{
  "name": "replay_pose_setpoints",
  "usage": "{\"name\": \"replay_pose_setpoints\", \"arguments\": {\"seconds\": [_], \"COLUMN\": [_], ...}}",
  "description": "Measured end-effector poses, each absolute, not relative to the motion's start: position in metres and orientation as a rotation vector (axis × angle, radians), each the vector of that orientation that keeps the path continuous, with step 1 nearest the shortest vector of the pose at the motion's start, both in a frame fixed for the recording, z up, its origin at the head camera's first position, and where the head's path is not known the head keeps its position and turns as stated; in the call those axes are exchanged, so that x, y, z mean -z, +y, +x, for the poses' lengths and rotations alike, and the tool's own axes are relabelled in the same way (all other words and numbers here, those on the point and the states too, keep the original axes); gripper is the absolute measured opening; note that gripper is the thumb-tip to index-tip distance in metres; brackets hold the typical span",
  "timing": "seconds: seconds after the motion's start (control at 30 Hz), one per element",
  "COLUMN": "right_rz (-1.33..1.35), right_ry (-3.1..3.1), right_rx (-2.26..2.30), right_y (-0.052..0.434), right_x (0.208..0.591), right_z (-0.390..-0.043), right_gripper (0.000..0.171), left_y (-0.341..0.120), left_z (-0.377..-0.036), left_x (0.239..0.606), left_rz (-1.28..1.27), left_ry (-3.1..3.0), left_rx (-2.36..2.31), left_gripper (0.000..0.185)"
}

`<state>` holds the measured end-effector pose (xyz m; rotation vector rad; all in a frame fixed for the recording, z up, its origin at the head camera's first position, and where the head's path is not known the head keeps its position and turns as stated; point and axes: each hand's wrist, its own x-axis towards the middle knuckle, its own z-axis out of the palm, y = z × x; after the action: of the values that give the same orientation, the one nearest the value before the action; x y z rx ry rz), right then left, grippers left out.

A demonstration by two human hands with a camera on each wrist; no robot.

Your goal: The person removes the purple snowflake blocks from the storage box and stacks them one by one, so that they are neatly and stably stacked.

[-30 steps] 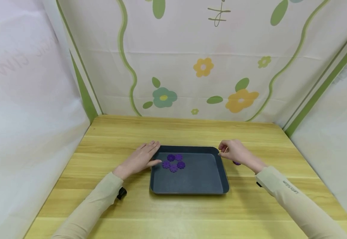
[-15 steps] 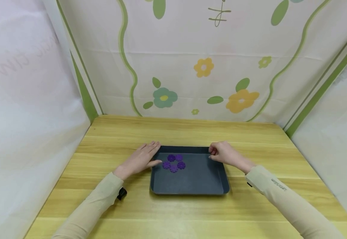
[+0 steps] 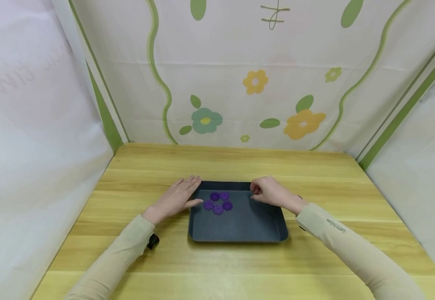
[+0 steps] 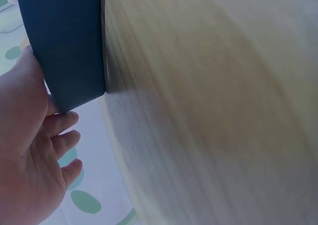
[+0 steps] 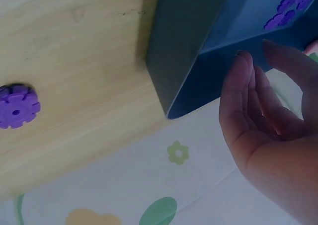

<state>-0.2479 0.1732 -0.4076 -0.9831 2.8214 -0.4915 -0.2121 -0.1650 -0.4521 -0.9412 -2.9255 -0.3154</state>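
A dark grey rectangular tray [image 3: 236, 241] lies on the wooden table. Five-spot clutter aside, several purple notched discs [image 3: 218, 210] form a loose ring in its left half. My left hand [image 3: 176, 199] rests at the tray's back-left corner, fingers straight and the thumb reaching over the left rim. Over the tray's back-right part is my right hand [image 3: 271, 192], its fingers bent toward the thumb. In the right wrist view its thumb and fingertips [image 5: 242, 61] are close together; whether they hold anything I cannot tell. Another purple disc [image 5: 19, 106] lies on the table right of the tray.
The wooden table [image 3: 217, 266] extends on all sides of the tray. A white cloth with printed flowers [image 3: 217, 83] hangs behind it, and white cloth walls [image 3: 33, 146] stand left and right.
My right hand has moved left from beside the purple disc on the table, past the right rim, to over the tray. My left hand has kept its place.
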Motion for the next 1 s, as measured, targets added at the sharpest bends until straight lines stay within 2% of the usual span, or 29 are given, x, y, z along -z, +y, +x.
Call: {"name": "replay_pose_setpoints", "arguments": {"seconds": [1.0], "right_rz": [-1.079], "right_ry": [2.651], "right_rx": [0.508], "right_y": [0.134], "right_x": [0.42], "right_z": [-0.241], "right_gripper": [0.018], "left_y": [-0.166], "left_z": [-0.212], "left_x": [0.45], "left_rz": [-0.939], "left_ry": [-2.944], "left_rx": [0.314], "left_gripper": [0.076]}}
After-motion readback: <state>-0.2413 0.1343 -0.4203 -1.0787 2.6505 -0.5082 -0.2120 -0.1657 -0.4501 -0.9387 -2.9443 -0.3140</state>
